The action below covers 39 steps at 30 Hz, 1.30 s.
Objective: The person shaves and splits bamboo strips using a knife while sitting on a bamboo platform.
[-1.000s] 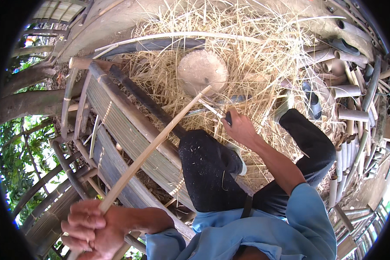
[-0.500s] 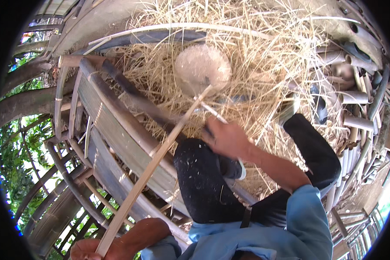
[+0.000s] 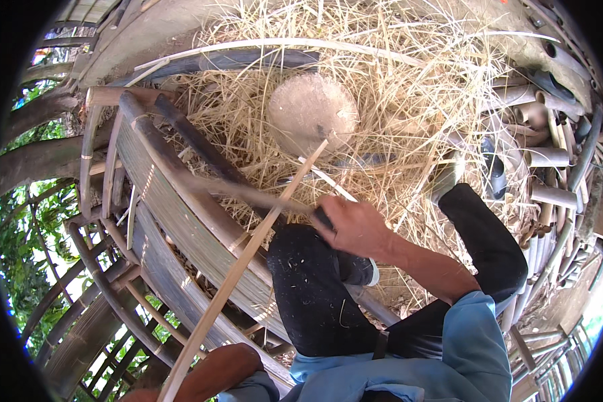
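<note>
A long pale bamboo strip (image 3: 238,268) slants up from the lower left, its far tip over the near edge of a round wooden block (image 3: 311,110). My left hand (image 3: 141,395) grips the strip's near end at the lower rim of the picture, where most of the fingers are cut off. Closed round a dark handle, my right hand (image 3: 355,228) holds a large knife (image 3: 241,193). The motion-blurred blade points left and crosses the strip at its middle stretch, above my bent knee. Whether blade and strip touch I cannot tell.
Pale shavings (image 3: 409,87) cover the ground around the block. A slatted bamboo bench (image 3: 181,201) runs along my left. On the right lie stacked bamboo pieces (image 3: 553,157) and a dark sandal-like object (image 3: 494,167). A white strip (image 3: 328,177) lies beyond my right hand.
The knife blade has swung from near the strip to a more level, leftward position across it. My left hand and the strip's near end have shifted slightly lower and right.
</note>
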Each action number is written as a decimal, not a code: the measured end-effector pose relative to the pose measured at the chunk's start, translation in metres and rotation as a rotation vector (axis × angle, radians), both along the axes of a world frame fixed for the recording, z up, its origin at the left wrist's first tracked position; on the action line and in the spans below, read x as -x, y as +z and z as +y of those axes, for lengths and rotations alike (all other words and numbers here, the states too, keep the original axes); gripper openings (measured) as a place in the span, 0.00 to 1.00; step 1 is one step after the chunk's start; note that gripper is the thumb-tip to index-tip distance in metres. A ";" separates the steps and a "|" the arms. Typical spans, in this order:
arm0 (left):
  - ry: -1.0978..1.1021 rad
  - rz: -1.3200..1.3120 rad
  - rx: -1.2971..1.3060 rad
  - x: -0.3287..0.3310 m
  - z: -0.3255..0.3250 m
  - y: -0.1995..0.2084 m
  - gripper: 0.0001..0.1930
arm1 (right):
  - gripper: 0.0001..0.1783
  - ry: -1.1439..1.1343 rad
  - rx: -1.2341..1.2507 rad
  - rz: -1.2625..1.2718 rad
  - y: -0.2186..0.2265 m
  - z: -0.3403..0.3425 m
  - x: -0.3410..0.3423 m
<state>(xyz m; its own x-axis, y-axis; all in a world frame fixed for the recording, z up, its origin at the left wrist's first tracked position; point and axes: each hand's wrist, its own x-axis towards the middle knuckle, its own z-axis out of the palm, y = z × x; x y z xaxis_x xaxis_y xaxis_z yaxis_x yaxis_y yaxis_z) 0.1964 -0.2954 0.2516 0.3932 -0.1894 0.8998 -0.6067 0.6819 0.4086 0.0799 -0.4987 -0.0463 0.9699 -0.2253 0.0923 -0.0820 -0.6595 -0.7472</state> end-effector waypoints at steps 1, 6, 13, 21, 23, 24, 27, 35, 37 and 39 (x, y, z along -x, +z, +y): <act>-0.043 -0.036 0.080 0.000 0.004 -0.002 0.18 | 0.16 0.000 -0.002 0.010 0.005 0.003 -0.002; -0.112 -0.112 -0.025 -0.005 0.016 0.001 0.12 | 0.14 -0.135 -0.045 0.148 -0.072 -0.020 -0.009; 0.041 -0.131 0.039 -0.004 0.036 0.003 0.10 | 0.16 0.019 -0.042 0.001 -0.071 -0.021 -0.010; 0.111 -0.139 0.095 -0.003 0.043 0.002 0.11 | 0.15 -0.209 -0.110 0.223 -0.167 -0.042 -0.009; 0.207 -0.179 0.030 -0.005 0.013 -0.006 0.13 | 0.15 -0.273 -0.066 0.285 -0.194 -0.053 -0.001; 0.211 -0.188 0.021 -0.005 0.003 -0.009 0.13 | 0.15 -0.315 -0.027 0.355 -0.189 -0.052 -0.004; 0.356 -0.211 0.109 -0.002 -0.013 -0.011 0.15 | 0.16 -0.272 -0.111 0.374 -0.157 -0.032 -0.004; 0.313 0.009 0.034 0.017 -0.009 -0.001 0.28 | 0.16 -0.347 -0.123 0.374 -0.168 -0.043 -0.003; 0.458 0.052 0.026 0.024 0.001 0.002 0.27 | 0.17 -0.295 -0.174 0.335 -0.129 -0.028 -0.002; 0.734 0.097 0.064 0.022 -0.002 -0.003 0.27 | 0.14 -0.181 -0.171 0.290 -0.080 -0.008 -0.006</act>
